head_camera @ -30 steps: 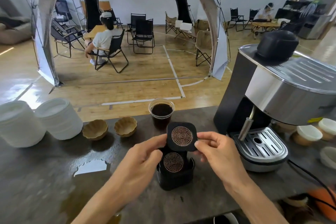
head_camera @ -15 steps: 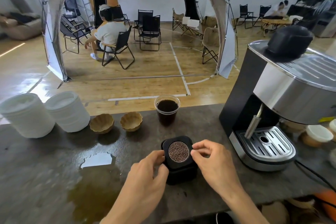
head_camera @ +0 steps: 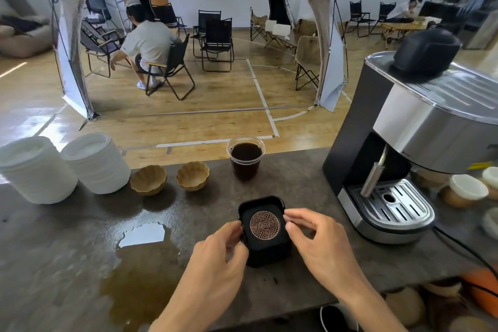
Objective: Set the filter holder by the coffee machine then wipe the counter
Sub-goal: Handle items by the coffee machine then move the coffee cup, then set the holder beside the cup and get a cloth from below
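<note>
We grasp the black filter holder [head_camera: 265,232] on the counter [head_camera: 67,250], left hand [head_camera: 218,259] and right hand [head_camera: 320,248] pinching its sides, coffee machine [head_camera: 415,143] near on the right, brown spill [head_camera: 140,272] to the left.

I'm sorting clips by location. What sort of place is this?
Probably a pop-up coffee counter in an indoor sports hall: an espresso machine and stacked white lids on the counter, court lines on wood flooring beyond.

Filter piece formerly raised between both hands now sits seated in the black filter holder [head_camera: 265,232]; fingertips rest at its sides.
</note>
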A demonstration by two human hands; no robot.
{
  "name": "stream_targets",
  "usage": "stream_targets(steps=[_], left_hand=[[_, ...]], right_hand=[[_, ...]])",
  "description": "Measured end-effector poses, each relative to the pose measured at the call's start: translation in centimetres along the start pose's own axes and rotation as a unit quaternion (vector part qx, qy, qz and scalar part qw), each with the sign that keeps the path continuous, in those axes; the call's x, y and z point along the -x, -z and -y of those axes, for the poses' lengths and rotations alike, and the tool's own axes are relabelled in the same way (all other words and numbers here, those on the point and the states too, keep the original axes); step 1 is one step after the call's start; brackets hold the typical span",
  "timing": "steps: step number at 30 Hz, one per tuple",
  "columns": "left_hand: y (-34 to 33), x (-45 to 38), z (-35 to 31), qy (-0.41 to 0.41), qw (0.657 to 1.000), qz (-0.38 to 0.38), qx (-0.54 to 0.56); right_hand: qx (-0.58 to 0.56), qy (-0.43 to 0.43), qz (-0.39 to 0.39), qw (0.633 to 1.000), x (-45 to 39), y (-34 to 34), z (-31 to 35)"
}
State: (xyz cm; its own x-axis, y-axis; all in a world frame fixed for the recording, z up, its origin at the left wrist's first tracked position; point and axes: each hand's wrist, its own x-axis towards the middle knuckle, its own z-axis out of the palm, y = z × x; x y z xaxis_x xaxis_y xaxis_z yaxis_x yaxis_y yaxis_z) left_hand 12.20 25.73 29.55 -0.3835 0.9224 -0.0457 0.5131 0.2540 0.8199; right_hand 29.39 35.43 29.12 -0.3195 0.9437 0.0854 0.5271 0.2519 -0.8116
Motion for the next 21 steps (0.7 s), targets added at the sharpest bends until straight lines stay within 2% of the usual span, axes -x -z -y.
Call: stream_targets(steps=[9,11,14,15,21], left_hand=[[0.5,-0.1,1.4,-0.024,1.0,-0.005,-0.009],[1.4,-0.6,2.0,-0.05,0.998,0.007,-0.04],[2.0,-1.3,1.7,-0.059,0.995,0.048,-0.066],[1.8,-1.4,1.7,-0.064,0.995,0.042,-0.068],[0.3,-0.1,2.3,-0.063,0.997,-0.009,-0.039]], right_hand=[[-0.068,0.006,0.008,0.998,0.1,0.2,-1.6],[-0.082,0.016,0.073,0.994,-0.6,1.2,-2.2],[-0.061,0.01,0.212,0.975,-1.7,2.2,-2.7],[-0.049,0.003,0.232,0.972,-2.0,2.2,-2.7],[-0.081,-0.012,0.202,0.976,-2.0,1.3,-3.1]])
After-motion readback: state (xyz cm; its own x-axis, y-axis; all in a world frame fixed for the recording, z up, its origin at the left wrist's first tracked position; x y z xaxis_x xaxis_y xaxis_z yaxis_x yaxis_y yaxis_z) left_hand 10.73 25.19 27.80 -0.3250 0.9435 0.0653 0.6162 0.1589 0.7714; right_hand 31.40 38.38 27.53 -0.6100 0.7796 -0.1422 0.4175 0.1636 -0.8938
